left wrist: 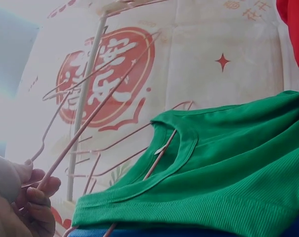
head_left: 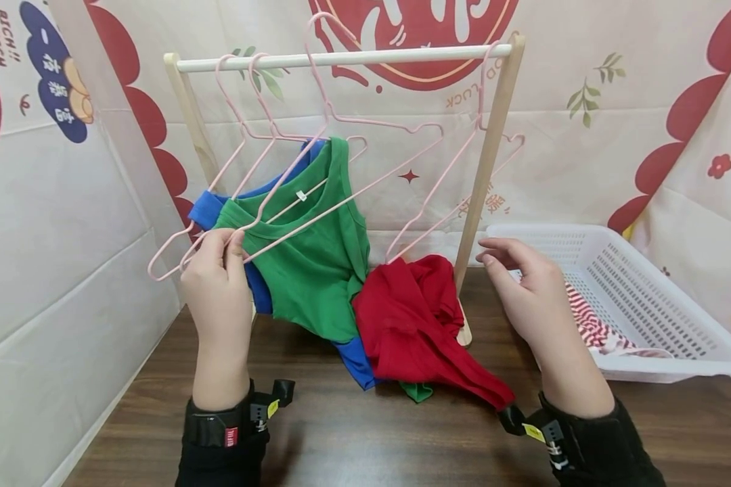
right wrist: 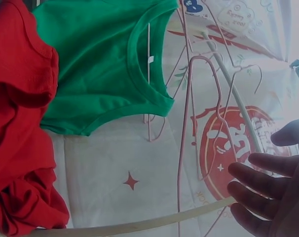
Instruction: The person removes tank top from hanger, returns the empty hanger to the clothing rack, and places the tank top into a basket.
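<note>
My left hand (head_left: 216, 291) pinches the left end of a bare pink hanger (head_left: 368, 122). This hanger slants in front of the rack, its hook rising above the rail; whether it touches the rail I cannot tell. Behind it, a green tank top (head_left: 317, 270) hangs on another pink hanger, with a blue garment (head_left: 207, 210) on a hanger further back. My right hand (head_left: 533, 294) is held up to the right of the rack, fingers apart and holding nothing in the right wrist view. A crumpled red garment (head_left: 408, 331) lies below, under another bare hanger (head_left: 441, 179) at the rail's right end.
The wooden rack has a white rail (head_left: 402, 56) and a right post (head_left: 490, 162). To the right, a white plastic basket (head_left: 652, 291) stands on the brown table (head_left: 365, 446), with a red-and-white striped garment (head_left: 591, 325) inside. Printed cloth (head_left: 560, 176) forms the backdrop.
</note>
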{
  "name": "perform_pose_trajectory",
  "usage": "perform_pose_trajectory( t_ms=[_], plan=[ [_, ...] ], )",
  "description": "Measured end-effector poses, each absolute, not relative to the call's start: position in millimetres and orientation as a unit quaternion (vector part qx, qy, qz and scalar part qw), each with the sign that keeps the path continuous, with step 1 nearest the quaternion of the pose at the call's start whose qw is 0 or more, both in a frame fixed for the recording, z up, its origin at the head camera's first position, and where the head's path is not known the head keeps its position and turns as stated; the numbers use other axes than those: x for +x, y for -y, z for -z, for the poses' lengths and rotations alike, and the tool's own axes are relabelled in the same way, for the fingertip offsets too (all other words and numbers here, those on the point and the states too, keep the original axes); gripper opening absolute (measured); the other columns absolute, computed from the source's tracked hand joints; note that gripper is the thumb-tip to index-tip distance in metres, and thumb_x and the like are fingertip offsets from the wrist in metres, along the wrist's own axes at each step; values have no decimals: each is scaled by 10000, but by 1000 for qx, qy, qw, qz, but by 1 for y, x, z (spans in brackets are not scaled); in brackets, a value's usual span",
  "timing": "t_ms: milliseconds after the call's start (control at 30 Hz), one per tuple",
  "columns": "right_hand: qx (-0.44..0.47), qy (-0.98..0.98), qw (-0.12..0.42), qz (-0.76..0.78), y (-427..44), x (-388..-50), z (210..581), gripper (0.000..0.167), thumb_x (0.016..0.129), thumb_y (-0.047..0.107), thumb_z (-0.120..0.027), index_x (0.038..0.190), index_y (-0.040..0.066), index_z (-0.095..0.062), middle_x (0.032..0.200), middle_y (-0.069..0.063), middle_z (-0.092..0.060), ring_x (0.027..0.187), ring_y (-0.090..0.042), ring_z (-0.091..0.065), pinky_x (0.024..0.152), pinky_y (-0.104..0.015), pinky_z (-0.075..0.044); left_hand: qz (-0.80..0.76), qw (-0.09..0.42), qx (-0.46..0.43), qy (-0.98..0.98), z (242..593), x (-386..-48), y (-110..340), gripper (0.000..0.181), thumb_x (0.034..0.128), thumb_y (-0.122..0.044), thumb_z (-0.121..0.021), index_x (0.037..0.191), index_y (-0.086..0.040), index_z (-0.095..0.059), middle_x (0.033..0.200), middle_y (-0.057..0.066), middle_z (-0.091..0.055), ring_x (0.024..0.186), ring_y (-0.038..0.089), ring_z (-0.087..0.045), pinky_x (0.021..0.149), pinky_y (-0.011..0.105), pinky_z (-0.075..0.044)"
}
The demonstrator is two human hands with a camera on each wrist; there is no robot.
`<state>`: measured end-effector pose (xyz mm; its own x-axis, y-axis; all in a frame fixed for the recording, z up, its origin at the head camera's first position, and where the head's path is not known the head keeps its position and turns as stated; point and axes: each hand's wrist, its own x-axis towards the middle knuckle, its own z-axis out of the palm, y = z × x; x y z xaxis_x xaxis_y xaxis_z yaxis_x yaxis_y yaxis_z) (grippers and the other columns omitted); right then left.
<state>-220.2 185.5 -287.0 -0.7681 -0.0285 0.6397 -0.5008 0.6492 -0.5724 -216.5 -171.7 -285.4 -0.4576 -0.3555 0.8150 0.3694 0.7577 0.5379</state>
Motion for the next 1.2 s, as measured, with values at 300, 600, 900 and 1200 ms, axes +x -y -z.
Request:
perform_pose_trajectory(
  t_ms=[300, 600, 900, 1200],
  plan=[
    [164, 861, 295, -380, -182, -222, 290, 283, 999, 215, -540, 1211, 72, -661, 1052, -103, -688, 953, -230, -610, 820, -355, -415, 358, 489, -24, 795, 288, -220, 157, 269, 1014, -216, -526, 1047, 31, -628, 790, 134, -602, 699, 248, -534, 633, 311, -437],
    [166, 879, 262, -363, -179, -230, 292, 291, 1007, 232, -520, 1215, 70, -645, 1058, -124, -676, 963, -263, -598, 825, -459, -426, 355, 464, -56, 809, 282, -231, 143, 290, 1050, -219, -437, 1050, 24, -597, 810, 136, -587, 718, 276, -543, 635, 356, -435],
    [173, 886, 252, -349, -183, -235, 293, 277, 1000, 205, -523, 1208, 72, -648, 1056, -133, -680, 972, -283, -604, 828, -479, -448, 343, 442, -72, 825, 281, -243, 125, 286, 1070, -166, -368, 1086, 19, -585, 840, 133, -595, 719, 278, -558, 614, 387, -452],
    [181, 884, 252, -348, -183, -235, 295, 256, 996, 185, -531, 1189, 74, -657, 1044, -130, -680, 968, -278, -608, 821, -482, -455, 332, 440, -99, 828, 284, -247, 108, 272, 1068, -148, -375, 1030, 17, -587, 794, 114, -575, 666, 251, -553, 569, 364, -448]
  ],
)
